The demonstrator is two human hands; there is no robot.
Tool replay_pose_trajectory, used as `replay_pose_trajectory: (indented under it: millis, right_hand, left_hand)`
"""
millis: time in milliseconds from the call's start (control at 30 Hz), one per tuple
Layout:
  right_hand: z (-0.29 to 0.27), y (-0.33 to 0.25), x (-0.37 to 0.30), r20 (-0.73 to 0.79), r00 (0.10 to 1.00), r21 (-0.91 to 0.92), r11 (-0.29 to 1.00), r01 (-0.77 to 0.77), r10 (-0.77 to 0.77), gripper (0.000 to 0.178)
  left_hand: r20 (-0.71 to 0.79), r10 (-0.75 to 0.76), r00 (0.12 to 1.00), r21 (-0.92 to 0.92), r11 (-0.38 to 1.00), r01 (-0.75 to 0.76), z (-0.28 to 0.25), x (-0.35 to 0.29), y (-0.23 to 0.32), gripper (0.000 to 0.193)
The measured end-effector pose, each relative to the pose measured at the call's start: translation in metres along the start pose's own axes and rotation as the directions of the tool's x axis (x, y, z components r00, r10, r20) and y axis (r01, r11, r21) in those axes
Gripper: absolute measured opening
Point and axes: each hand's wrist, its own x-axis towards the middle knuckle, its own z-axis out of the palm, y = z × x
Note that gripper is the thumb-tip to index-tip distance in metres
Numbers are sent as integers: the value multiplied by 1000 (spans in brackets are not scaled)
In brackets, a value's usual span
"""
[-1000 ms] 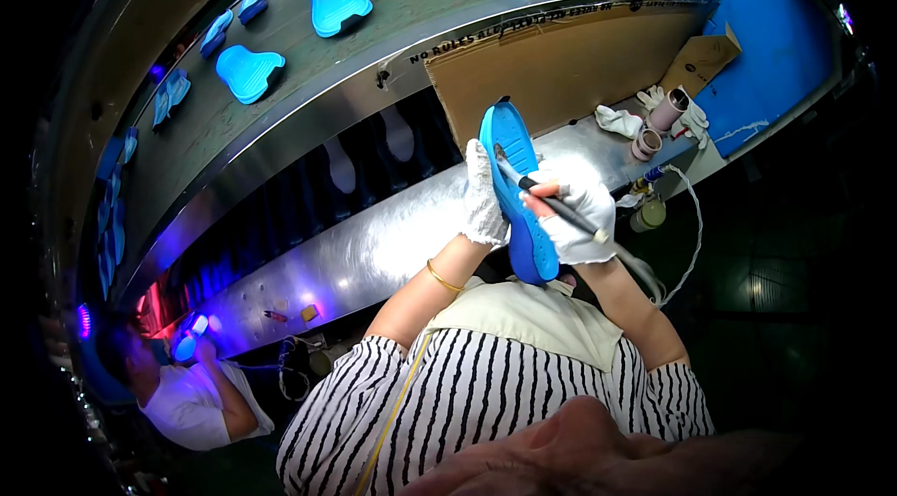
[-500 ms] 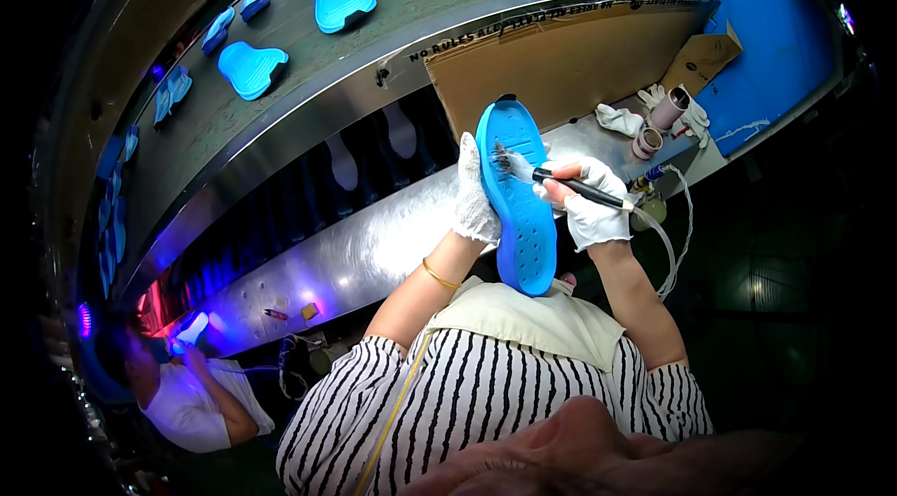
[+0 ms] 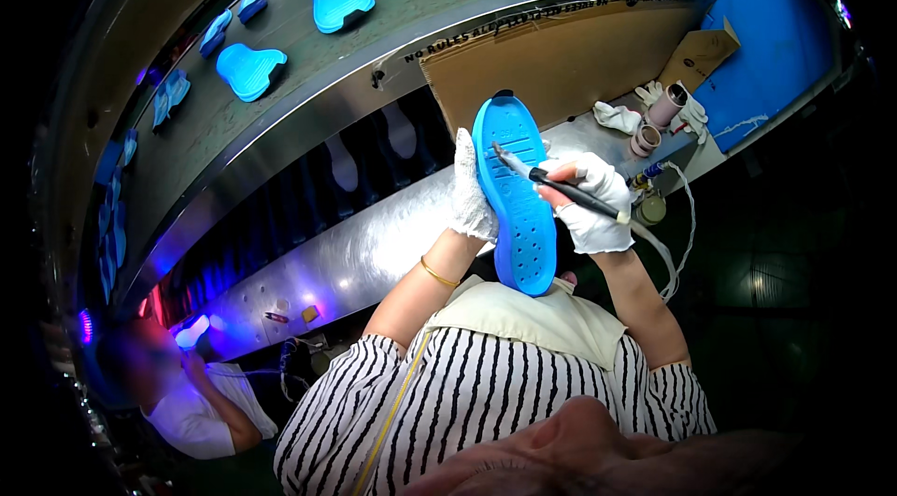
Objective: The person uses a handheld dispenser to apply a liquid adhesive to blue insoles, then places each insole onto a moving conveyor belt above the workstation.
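A blue shoe sole (image 3: 528, 225) stands lengthwise in front of my body, its holed and grooved face toward me and its lower end near my apron. My left hand (image 3: 470, 192), in a whitish work glove, grips the sole along its left edge; most of those fingers are hidden behind it. In my right hand (image 3: 593, 205), gloved with bare fingertips, is a black-handled brush (image 3: 570, 190) with a tube running down from near the hand. The bristles touch or hover just over the sole's upper grooves; which, I cannot tell.
A conveyor belt (image 3: 411, 1) carrying several blue soles curves across the back and left. Beyond the sole stand a cardboard sheet (image 3: 561, 57) and a metal ledge (image 3: 374, 230). White gloves (image 3: 617, 117) and tape rolls (image 3: 667, 106) lie at right. Another person (image 3: 201, 403) works at lower left.
The brush tip has shifted slightly left and up on the sole, its handle now tilted more steeply. My left hand and the sole have hardly moved.
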Motion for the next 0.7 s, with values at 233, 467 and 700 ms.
replay_pose_trajectory:
  millis: [233, 467, 700]
  right_hand:
    - [-10, -25, -1, 301, 931, -282, 914, 292, -204, 21]
    - [-21, 0, 8, -37, 985, 100, 981, -167, 171, 17]
    - [-13, 10, 20, -154, 971, 255, 957, -140, 183, 21]
  left_hand:
    - [85, 31, 996, -61, 998, -26, 2, -2, 8, 89]
    - [329, -64, 942, -176, 976, 128, -15, 0, 6, 93]
    - [10, 108, 994, -30, 994, -108, 2, -3, -18, 81]
